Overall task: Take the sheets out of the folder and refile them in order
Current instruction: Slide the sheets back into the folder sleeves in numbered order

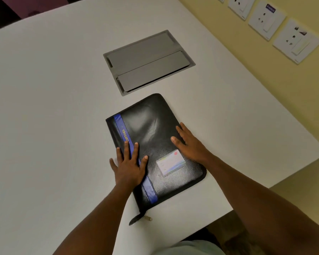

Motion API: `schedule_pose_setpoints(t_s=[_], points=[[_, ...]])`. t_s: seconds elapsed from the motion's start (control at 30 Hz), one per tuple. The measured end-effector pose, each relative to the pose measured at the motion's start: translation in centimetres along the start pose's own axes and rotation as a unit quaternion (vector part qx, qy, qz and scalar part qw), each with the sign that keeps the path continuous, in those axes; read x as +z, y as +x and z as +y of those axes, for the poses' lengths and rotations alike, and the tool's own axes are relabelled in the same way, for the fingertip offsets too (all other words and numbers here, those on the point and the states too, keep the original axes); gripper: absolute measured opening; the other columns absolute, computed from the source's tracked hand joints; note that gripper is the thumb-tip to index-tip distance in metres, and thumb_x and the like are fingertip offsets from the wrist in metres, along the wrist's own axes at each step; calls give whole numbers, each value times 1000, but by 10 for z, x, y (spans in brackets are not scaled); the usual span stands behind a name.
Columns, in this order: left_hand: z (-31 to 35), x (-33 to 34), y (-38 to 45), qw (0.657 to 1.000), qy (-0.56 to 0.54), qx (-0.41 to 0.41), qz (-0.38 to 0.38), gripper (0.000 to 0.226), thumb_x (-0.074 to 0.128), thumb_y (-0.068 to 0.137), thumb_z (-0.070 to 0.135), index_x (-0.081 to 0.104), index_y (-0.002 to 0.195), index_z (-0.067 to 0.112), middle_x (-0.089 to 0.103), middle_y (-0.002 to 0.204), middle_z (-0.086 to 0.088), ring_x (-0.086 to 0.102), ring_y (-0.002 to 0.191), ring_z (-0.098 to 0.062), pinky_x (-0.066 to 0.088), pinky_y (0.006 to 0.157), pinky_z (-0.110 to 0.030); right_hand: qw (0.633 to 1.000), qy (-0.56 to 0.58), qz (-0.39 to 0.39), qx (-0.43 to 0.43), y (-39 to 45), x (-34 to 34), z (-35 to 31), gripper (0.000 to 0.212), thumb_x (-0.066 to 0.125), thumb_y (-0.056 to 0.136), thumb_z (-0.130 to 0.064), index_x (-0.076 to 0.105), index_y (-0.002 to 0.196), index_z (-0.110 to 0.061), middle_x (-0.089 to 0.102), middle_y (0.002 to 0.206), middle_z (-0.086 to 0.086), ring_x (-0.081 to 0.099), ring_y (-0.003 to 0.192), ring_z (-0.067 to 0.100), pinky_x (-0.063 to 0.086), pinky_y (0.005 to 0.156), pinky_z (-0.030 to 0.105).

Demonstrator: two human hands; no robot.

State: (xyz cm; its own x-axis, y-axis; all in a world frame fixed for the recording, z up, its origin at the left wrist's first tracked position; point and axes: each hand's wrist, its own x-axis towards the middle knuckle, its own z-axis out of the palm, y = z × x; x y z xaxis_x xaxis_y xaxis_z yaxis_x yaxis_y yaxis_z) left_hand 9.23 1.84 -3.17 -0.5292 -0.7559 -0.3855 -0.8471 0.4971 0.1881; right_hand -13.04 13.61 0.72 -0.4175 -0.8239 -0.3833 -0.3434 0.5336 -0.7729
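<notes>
A black zipped folder (151,126) with a blue stripe near its spine lies closed on the white table (53,107). A small card sits in a clear pocket (171,163) on its cover. My left hand (129,165) rests flat on the spine side, fingers straight across the blue stripe. My right hand (189,143) lies flat on the folder's right edge with fingers spread. The zip pull (136,219) hangs off the near corner. No sheets are visible; the folder hides its contents.
A grey cable hatch (148,61) with two flaps is set into the table just beyond the folder. Wall sockets (267,18) line the yellow wall at the right. The table's right edge runs close to the folder.
</notes>
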Motion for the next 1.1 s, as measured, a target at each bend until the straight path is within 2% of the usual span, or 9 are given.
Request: schedule_pose_setpoints(t_s=[0.2, 0.3, 0.4, 0.57, 0.83, 0.93, 1.0, 1.07, 1.1], points=[[-3, 12, 7, 1000, -11, -11, 12, 71, 10, 90, 75, -11, 151, 45, -29, 156, 8, -32, 141, -25, -3, 114, -62, 993, -114, -24, -16, 20, 18, 16, 81, 41, 92, -64, 15, 155, -21, -6, 163, -8, -9, 149, 11, 5, 122, 36], [-2, 15, 7, 1000, -8, -10, 28, 73, 4, 87, 76, -9, 151, 45, -23, 159, 6, -27, 144, -27, -1, 116, -59, 956, -288, 7, -62, 27, 26, 24, 95, 17, 84, -79, 10, 155, -17, -4, 163, 1, -7, 150, 19, 5, 121, 40], [-1, 18, 7, 999, -5, -12, 45, 74, 4, 87, 76, -4, 153, 43, -15, 162, 3, -19, 147, -30, 0, 117, -53, 920, -380, 44, -89, 30, 37, 34, 90, 13, 88, -75, 9, 155, -15, 0, 163, 6, -2, 150, 22, 7, 120, 39], [-2, 19, 10, 998, -5, -6, 65, 72, 10, 90, 74, 1, 154, 40, -8, 163, 2, -19, 147, -29, 2, 117, -45, 912, -399, 45, -84, 38, 41, 40, 87, 15, 91, -73, 2, 156, -16, -7, 163, 4, -9, 150, 21, 4, 121, 37], [-8, 8, 30, 1000, -14, 0, 22, 77, 17, 89, 75, -6, 153, 38, -15, 162, 0, -23, 146, -31, -7, 115, -41, 902, -424, 10, -76, 57, 31, 20, 84, 18, 94, -68, -1, 155, -13, -7, 163, 7, -8, 150, 22, -2, 121, 39], [-15, 4, 21, 996, -82, 20, 25, 87, 26, 88, 75, -6, 155, 29, -14, 162, -1, -18, 148, -25, -3, 118, -39, 928, -357, 51, -98, 39, 35, 10, 70, 37, 98, -54, 28, 151, -9, 22, 159, 11, 17, 148, 28, 15, 120, 41], [-21, 2, 0, 984, -169, 33, 36, 88, 39, 91, 68, 1, 156, 22, -3, 164, 0, -6, 150, -22, 7, 120, -38, 937, -273, 146, -161, 7, 51, 7, 43, 56, 93, -38, 58, 123, -8, 57, 127, 13, 54, 118, 30, 46, 100, 40], [-27, 3, -30, 972, -221, 38, 64, 77, 50, 94, 54, 20, 154, 17, 18, 161, -1, 15, 148, -20, 21, 115, -32, 941, -205, 185, -196, -29, 74, 9, 17, 60, 90, -29, 61, 92, -13, 61, 90, 7, 58, 79, 21, 53, 67, 35], [-30, 6, -45, 969, -231, 37, 81, 68, 53, 94, 48, 31, 150, 15, 30, 156, -3, 28, 143, -21, 27, 110, -29, 946, -186, 175, -199, -47, 86, 9, 16, 60, 90, -28, 59, 82, -15, 59, 78, 4, 55, 66, 18, 50, 56, 34]])
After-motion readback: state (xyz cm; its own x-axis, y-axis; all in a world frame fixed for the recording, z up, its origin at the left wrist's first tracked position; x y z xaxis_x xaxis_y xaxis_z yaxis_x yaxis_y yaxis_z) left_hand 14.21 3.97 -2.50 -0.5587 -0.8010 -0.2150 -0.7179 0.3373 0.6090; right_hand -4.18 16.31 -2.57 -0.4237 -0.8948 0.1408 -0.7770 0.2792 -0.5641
